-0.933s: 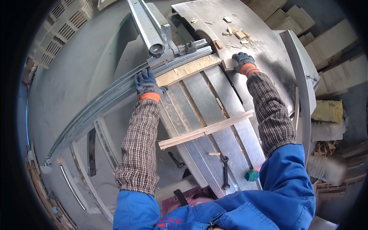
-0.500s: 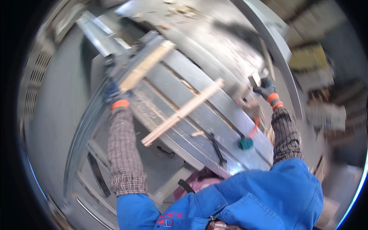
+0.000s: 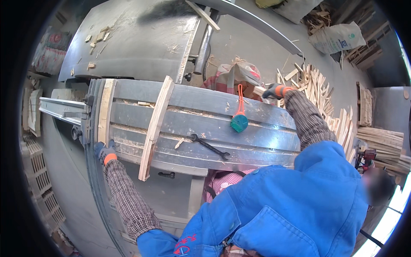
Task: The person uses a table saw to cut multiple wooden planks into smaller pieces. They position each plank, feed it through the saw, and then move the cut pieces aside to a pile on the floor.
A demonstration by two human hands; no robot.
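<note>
My left hand (image 3: 105, 153), in a grey glove with an orange cuff, is closed around the near end of a wooden strip (image 3: 105, 113). That strip lies along the grey metal fence (image 3: 94, 109) at the left of the slatted metal table (image 3: 188, 96). My right hand (image 3: 276, 91), gloved alike, reaches past the table's far right edge. It is closed on a short wood offcut (image 3: 259, 91), which sticks out to its left. Between my hands a longer wooden strip (image 3: 155, 128) lies across the table, its near end overhanging the edge.
A green brush with an orange handle (image 3: 239, 122) and a black wrench (image 3: 209, 147) lie on the table. Behind stands a metal surface (image 3: 128, 47) with wood scraps. Piled sticks (image 3: 314, 88) and a sack (image 3: 239, 73) lie beyond my right hand. A rail (image 3: 62, 105) juts left.
My view has swung, so the table now runs nearly level across it. Both hands keep their holds, with the right one still beyond the table's far edge.
</note>
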